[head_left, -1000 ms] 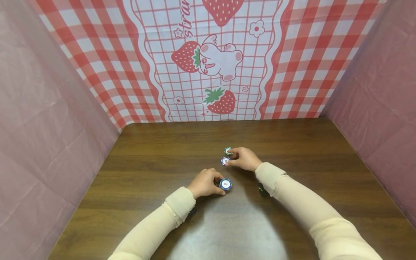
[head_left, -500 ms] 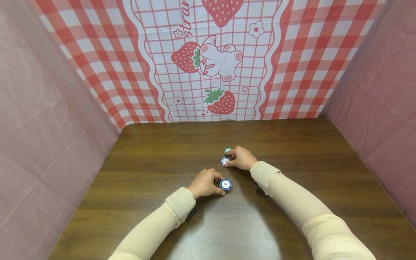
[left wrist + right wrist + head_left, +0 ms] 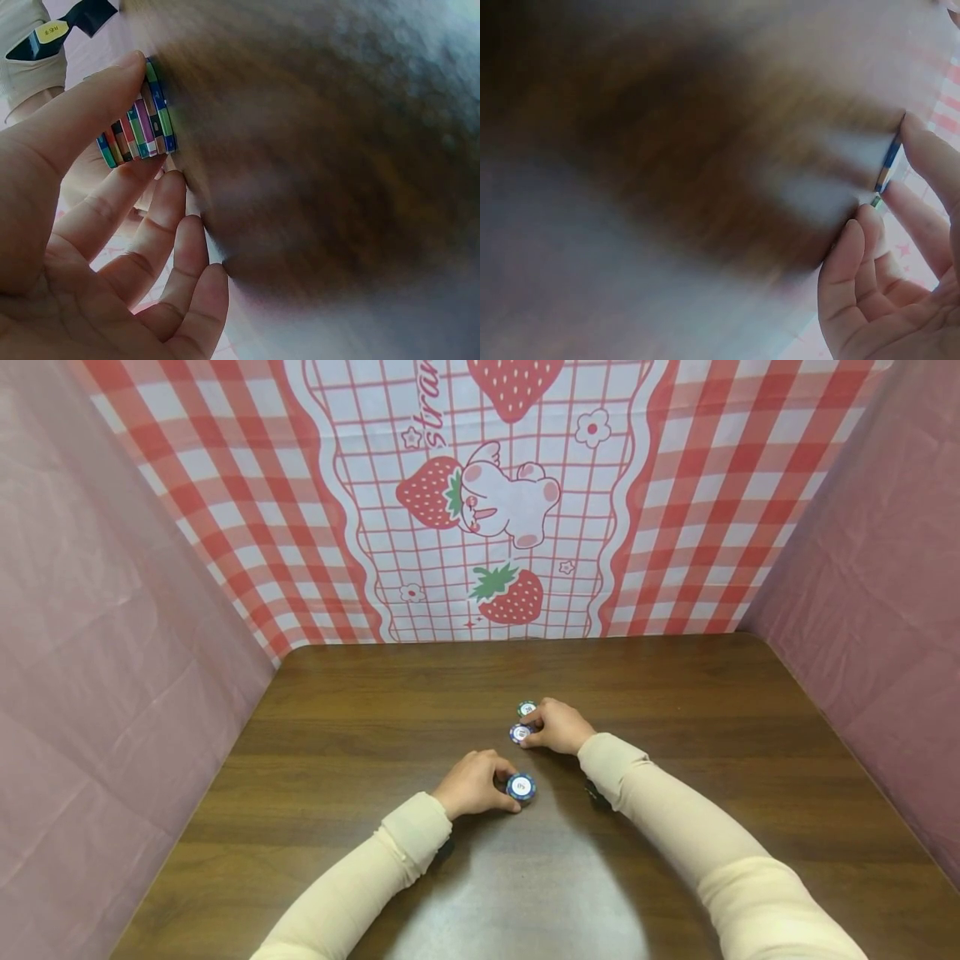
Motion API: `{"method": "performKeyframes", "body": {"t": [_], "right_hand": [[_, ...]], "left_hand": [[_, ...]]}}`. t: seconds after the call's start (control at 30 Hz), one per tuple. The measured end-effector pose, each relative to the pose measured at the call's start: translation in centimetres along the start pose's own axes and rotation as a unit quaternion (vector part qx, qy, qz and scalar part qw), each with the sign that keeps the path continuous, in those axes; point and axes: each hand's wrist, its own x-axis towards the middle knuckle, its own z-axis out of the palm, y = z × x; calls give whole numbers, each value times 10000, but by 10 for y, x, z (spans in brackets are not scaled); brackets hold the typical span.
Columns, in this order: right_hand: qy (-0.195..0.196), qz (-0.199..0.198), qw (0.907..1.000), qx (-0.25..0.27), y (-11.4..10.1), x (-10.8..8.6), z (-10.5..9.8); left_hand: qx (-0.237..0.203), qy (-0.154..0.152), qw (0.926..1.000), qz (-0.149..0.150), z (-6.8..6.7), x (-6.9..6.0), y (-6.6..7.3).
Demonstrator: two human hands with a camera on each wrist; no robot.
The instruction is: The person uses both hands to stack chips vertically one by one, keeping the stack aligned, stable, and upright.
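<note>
My left hand [image 3: 474, 782] grips a stack of poker chips [image 3: 521, 787] near the middle of the table, thumb on the near side and index finger on the far side. In the left wrist view the stack [image 3: 140, 124] shows several differently coloured edges. Farther back, my right hand [image 3: 564, 727] pinches a single blue-and-white poker chip [image 3: 518, 733] by its edges. The right wrist view shows this blue chip [image 3: 889, 159] edge-on between thumb and index finger. Just behind it lies a green-and-white poker chip [image 3: 527, 707], largely hidden by fingers in the right wrist view.
The brown wooden table [image 3: 360, 693] reaches back to a red checked strawberry cloth [image 3: 697, 527]. Pink cloth [image 3: 127, 635] hangs at both sides. A dark wrist strap [image 3: 597, 793] shows under the right cuff.
My right hand has shifted slightly left, and its index finger has moved from the green chip to the blue chip's far edge. The left hand and its stack stay put.
</note>
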Motion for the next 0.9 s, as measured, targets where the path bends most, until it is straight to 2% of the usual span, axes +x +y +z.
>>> {"method": "performKeyframes", "body": {"t": [0.2,0.5,0.7,0.9], "right_hand": [[-21,-131,9999,-86,-3,-1,-1],[-83,-73,9998,-146,-4,1,-1],[-1,-162,9999,38,-2,-1,-3],[253,-243,9989,308,-1,-5,-6]], "left_hand": [[-46,43,10000,48,0,0,0],[-51,38,10000,17,0,0,-1],[-41,13,10000,-21,1,0,-1],[-7,26,10000,-24,1,0,-1]]}}
